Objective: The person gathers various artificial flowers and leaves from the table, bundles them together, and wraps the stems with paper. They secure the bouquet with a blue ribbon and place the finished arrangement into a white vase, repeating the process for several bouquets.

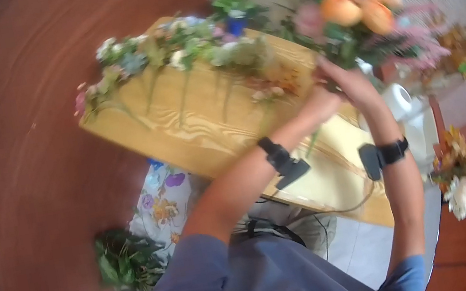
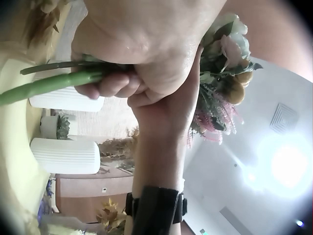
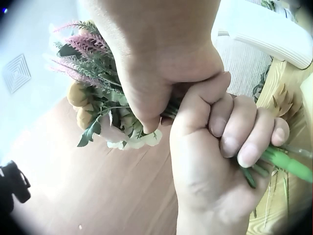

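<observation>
- The left hand gripped the green stems low, fingers curled round them; the right hand held them narrowly, nearer the blooms.
- The bouquet was between 1 and 2 o'clock, beyond the hands.
- Loosening either grip could have let the top-heavy blooms twist or stems slide out.
- A low swing toward 10 o'clock risked snagging the laid-out flowers.
- The table edge ran below these; the white vessel narrowed movement at 3 o'clock.
</observation>
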A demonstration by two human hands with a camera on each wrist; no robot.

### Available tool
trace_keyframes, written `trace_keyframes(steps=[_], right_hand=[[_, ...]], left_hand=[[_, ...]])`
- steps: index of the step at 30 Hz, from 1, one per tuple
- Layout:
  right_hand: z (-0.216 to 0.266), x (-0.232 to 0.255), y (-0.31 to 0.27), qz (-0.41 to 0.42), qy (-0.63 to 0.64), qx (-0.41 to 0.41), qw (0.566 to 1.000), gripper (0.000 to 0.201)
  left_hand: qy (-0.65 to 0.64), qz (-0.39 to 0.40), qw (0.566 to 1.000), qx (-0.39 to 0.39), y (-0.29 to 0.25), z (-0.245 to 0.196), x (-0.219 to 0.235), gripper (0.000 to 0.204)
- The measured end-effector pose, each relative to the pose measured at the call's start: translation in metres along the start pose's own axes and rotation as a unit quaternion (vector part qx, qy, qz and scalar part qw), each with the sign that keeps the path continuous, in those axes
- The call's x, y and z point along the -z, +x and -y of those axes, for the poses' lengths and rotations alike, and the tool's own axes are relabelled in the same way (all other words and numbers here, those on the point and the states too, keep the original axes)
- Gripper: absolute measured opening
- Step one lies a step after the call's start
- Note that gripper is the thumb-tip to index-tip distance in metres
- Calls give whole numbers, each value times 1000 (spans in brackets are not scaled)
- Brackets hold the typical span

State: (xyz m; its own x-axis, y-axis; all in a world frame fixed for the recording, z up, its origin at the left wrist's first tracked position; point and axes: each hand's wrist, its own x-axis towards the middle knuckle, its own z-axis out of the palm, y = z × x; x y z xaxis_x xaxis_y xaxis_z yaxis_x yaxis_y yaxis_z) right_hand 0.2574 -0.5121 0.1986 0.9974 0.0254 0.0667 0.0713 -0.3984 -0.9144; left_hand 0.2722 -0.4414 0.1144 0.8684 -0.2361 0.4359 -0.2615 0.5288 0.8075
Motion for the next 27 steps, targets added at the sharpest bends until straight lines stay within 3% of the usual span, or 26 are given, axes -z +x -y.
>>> trace_keyframes(steps=[2,3,4,6,10,13,16,20,22,25,26,27], right_hand=[[13,3,-3,35,-38,-13,999,44],[21,5,-7,57,-63,22,996,45],[14,7,-5,31,-75,-14,997,47],[12,24,-6,71,-128,-6,989,51],[-6,60,-25,45,-44,66,996,62],[-15,98,-53,-18,-66,1,998,55],[-34,133,-79,-60,-164,-71,982,43],[-82,159,-104,-72,-299,-122,944,28],[-110,171,-113,-64,-442,-99,889,23],[-145,183,-114,-53,-507,-177,842,22],[-156,186,-115,-36,-538,-211,815,23],[-170,189,-117,-38,-539,-209,815,23]], left_hand=[[1,29,991,132,-5,-25,2,12],[2,40,982,187,-7,-34,6,12],[-7,37,976,215,-7,-33,6,12],[-30,27,963,266,-6,-36,6,15],[-54,50,963,261,6,-46,21,29],[-24,52,970,238,15,-49,34,36],[-13,44,974,223,18,-47,40,40],[-21,30,979,201,20,-37,37,44],[-21,29,975,218,19,-38,35,45],[-34,60,968,243,20,-35,39,48],[-44,42,967,245,17,-35,37,48],[-55,25,967,247,15,-35,36,50]])
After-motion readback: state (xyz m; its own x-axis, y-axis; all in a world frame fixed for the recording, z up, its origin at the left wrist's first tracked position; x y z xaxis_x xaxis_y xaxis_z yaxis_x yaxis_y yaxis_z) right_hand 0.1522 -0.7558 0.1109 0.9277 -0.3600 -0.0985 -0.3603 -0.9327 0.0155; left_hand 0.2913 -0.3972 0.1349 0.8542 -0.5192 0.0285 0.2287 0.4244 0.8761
